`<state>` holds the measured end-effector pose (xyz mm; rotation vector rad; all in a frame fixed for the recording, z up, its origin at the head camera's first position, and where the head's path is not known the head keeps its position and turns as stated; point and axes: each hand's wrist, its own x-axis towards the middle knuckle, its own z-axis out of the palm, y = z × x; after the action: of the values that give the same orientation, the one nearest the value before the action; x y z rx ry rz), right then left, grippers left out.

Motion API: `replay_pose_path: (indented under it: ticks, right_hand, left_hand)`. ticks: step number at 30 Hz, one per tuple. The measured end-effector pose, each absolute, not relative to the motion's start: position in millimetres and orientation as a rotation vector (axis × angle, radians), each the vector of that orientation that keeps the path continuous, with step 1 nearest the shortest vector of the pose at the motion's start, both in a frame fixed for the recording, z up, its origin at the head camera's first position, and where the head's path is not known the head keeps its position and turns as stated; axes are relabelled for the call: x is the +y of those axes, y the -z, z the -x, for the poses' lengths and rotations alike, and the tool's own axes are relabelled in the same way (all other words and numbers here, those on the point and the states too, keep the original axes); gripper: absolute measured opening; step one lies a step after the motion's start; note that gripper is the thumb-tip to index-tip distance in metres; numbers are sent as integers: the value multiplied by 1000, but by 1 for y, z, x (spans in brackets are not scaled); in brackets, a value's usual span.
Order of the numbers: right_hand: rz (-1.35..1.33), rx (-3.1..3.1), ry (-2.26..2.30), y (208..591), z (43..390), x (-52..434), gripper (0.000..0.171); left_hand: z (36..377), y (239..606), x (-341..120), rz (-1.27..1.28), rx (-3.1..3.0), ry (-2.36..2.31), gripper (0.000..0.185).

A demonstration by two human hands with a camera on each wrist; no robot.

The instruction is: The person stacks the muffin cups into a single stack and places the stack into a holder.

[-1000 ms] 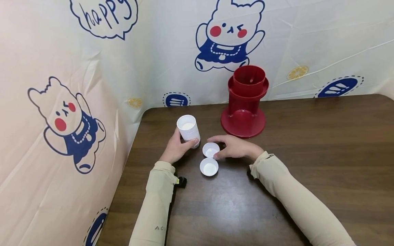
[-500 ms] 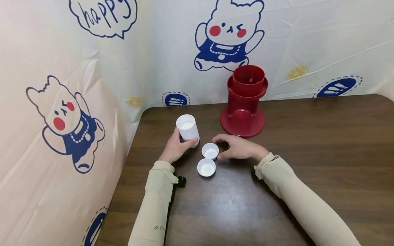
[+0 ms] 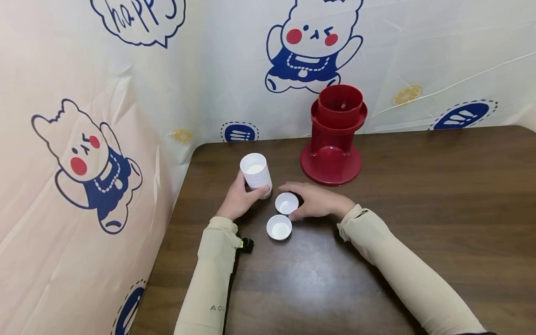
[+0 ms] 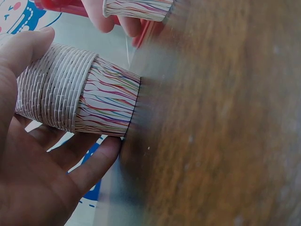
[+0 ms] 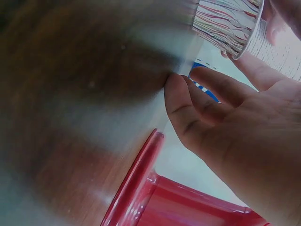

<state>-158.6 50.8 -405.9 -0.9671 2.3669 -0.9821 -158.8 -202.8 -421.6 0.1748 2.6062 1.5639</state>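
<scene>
Toward the back left corner of the dark wooden tabletop, in the head view, the left hand wraps thumb and fingers round the lower part of a stack of paper cups, which stands upright with its open mouth up; the grip looks meant to steady the stack on the wood. Just to its right the right hand lies low over the tabletop, thumb and fingers curved round a single small paper cup, touching its rim on the far and right sides, apparently to set or shift it. A second single cup stands free just nearer the front edge, almost touching the first. A red plastic stand with a round base and a tube-like top sits nearer the back edge, well clear of both hands. A cartoon-printed sheet hangs along the back and left edges as a screen.

In the left wrist view, the nested stack shows its ribbed rims and coloured wavy lines, its base on the wood. The thumb presses one side and the fingers curl under the other, so the hold is a loose clasp.

In the right wrist view, the fingers are bent and close together with their tips on the wood. The striped cup is at the top edge, but whether they pinch it I cannot tell here. The red stand's base fills the lower edge.
</scene>
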Motion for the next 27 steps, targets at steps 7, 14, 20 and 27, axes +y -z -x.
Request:
replay_pose_path:
  ticks: [7,14,20,27]
  right_hand:
    - [999,2404,949,409,158,47,65]
    - [893,2448,1050,408,158,49,60]
    - [827,2467,1187,408,161,51,60]
    - [823,2457,1233,404,163,51,63]
  left_hand:
    - [158,423,-205,-149,2610,-1547,75]
    - [158,423,-204,-151,2608,-1544,75]
    - [159,422,-204,-168,2608,-1549,76]
    - [160,422,-204,-173,2612,-1542,76]
